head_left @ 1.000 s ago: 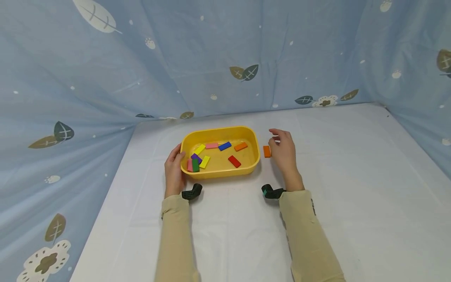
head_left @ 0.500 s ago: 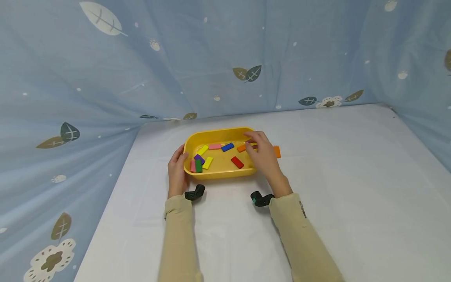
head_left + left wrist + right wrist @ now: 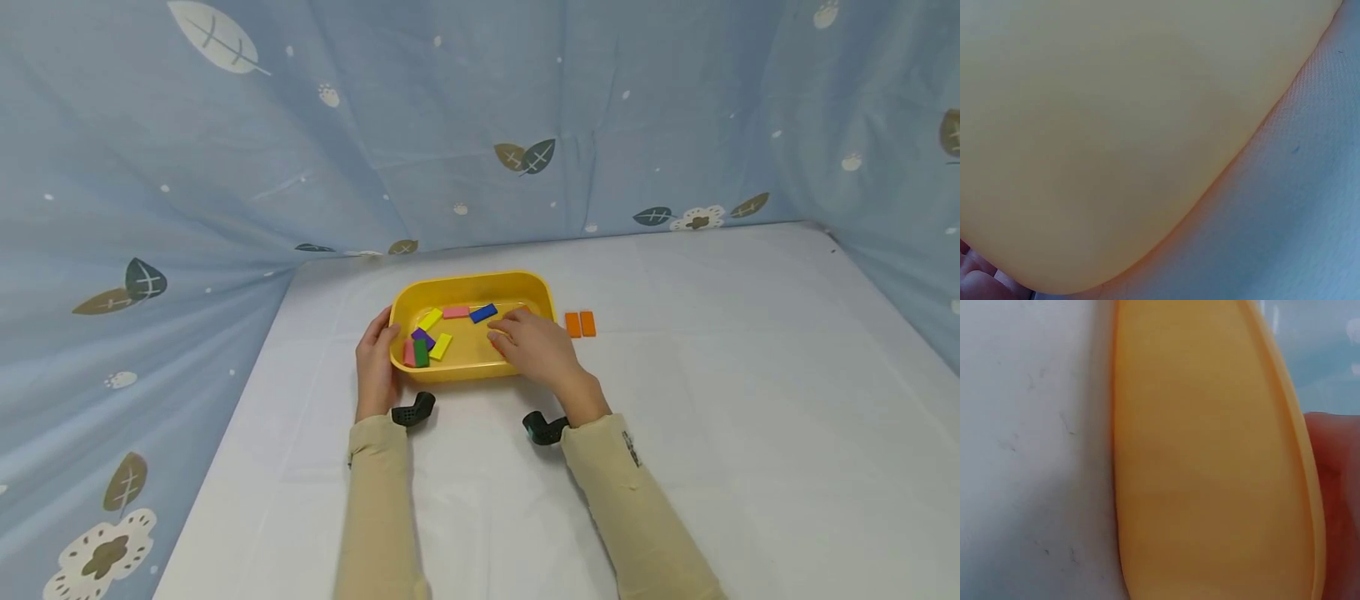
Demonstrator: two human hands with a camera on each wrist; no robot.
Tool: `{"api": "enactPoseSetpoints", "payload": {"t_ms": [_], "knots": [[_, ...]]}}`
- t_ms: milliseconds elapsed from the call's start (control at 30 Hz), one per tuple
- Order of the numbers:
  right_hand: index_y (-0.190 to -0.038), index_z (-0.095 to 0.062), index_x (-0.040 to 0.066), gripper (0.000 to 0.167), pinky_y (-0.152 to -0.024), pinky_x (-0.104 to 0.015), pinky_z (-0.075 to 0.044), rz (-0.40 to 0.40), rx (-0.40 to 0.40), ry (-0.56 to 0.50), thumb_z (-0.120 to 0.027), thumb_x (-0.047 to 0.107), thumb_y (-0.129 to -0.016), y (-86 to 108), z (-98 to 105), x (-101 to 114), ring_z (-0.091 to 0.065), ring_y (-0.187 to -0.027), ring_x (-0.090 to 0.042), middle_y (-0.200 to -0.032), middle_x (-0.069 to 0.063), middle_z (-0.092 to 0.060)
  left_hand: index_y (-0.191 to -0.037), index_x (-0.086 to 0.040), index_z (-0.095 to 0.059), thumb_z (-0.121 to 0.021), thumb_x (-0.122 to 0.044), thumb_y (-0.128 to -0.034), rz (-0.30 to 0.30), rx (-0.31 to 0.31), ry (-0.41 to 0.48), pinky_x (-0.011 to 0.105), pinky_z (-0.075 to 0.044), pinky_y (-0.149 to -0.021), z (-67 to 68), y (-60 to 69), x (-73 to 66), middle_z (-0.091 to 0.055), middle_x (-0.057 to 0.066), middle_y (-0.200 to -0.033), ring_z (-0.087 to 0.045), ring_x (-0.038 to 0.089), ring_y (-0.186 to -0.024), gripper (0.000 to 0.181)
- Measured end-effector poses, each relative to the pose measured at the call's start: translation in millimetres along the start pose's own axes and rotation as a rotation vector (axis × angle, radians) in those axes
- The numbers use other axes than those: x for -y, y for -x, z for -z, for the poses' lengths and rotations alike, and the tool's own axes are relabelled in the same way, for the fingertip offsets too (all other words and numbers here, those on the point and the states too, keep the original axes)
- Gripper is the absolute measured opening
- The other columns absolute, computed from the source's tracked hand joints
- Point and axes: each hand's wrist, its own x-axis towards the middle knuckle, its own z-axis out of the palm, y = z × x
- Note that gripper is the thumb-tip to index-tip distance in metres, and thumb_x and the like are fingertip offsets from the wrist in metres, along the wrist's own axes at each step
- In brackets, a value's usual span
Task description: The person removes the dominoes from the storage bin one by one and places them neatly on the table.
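Note:
In the head view, the left hand (image 3: 375,371) grips the left end of a yellow tray (image 3: 465,372), its thumb at the rim. The right hand (image 3: 543,350) reaches over the right part of the tray, fingers bent downward and apart above a red block (image 3: 496,342), mostly covered; contact with it is unclear. An orange block (image 3: 524,309) shows partly behind that hand. A blue block (image 3: 483,313) lies left of the fingers. The tray's wall (image 3: 1210,450) fills much of the right wrist view, part of the hand (image 3: 1338,506) at its right edge.
Yellow blocks (image 3: 441,346), pink blocks (image 3: 456,312), a purple block (image 3: 423,338) and a green block (image 3: 422,353) lie in the tray's left half. Two orange blocks (image 3: 573,325) stand side by side on the white table (image 3: 480,500), right of the tray. A blue patterned cloth (image 3: 420,108) hangs behind.
The right hand has moved left, from beside the orange block outside the tray to inside it over the red block. Two orange blocks now show outside. The left hand keeps its grip.

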Motion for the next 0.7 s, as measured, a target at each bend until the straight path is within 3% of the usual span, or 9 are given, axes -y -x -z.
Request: {"api": "enactPoseSetpoints", "payload": {"t_ms": [167,433,567,700], "knots": [[-0.117,-0.061,0.025,0.041,-0.088,-0.039,-0.038,0.011,0.129,0.152,-0.035,0.046,-0.093,1.7,-2.6,6.5,-0.051,-0.109,-0.024,-0.124,0.003,-0.053,-0.122,-0.023,-0.054,-0.052,-0.022,-0.0888,0.002,0.005,-0.005,0.025,-0.037,-0.096,-0.7,0.7,-0.6,-0.046,-0.006,-0.128,-0.044,0.011,-0.116,0.034],[-0.105,-0.068,0.023,0.044,-0.084,-0.038,-0.037,-0.025,0.181,0.173,-0.035,0.048,-0.092,2.7,-4.1,9.7,-0.054,-0.102,-0.021,-0.117,0.003,-0.056,-0.124,-0.022,-0.053,-0.052,-0.024,-0.0889,0.014,0.002,-0.03,0.024,-0.038,-0.095,-0.2,1.2,-1.5,-0.045,-0.005,-0.13,-0.043,0.013,-0.117,0.035],[-0.075,-0.067,0.016,0.052,-0.071,-0.034,-0.038,-0.034,0.19,0.153,-0.032,0.051,-0.091,2.8,-3.4,8.9,-0.056,-0.074,-0.017,-0.083,0.001,-0.06,-0.124,-0.022,-0.053,-0.052,-0.022,-0.0888,0.017,-0.004,-0.037,0.024,-0.037,-0.096,-0.8,1.5,-1.7,-0.045,-0.005,-0.13,-0.042,0.012,-0.117,0.035],[-0.055,-0.051,0.017,0.055,-0.057,-0.029,-0.032,-0.046,0.196,0.132,-0.03,0.054,-0.091,3.1,-1.8,8.1,-0.044,-0.051,-0.015,-0.055,0.002,-0.043,-0.124,-0.022,-0.053,-0.052,-0.022,-0.0888,0.013,-0.002,-0.033,0.024,-0.037,-0.096,-1.9,1.3,-2.5,-0.045,-0.005,-0.13,-0.042,0.012,-0.117,0.035]]}}
